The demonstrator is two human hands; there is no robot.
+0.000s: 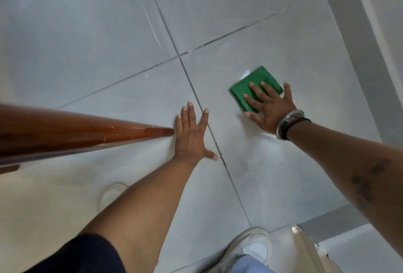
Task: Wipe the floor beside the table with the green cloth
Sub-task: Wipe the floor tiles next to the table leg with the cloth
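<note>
So the green cloth [255, 88] sits folded on the grey floor [87, 33], pinned flat under the spread right hand [269, 110]. Left hand [192, 133] is splayed bare beside the table leg [76, 133], bracing. Mid-wipe, I'd say; next comes a firm sweep across.

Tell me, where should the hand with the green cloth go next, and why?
Probably a short sweep toward the person, along the same tile. The right hand presses the folded green cloth flat on the floor, and a faint dark smudge shows on the tile nearer the white shoe. The left hand lies flat beside the wooden table leg, bracing.
</note>
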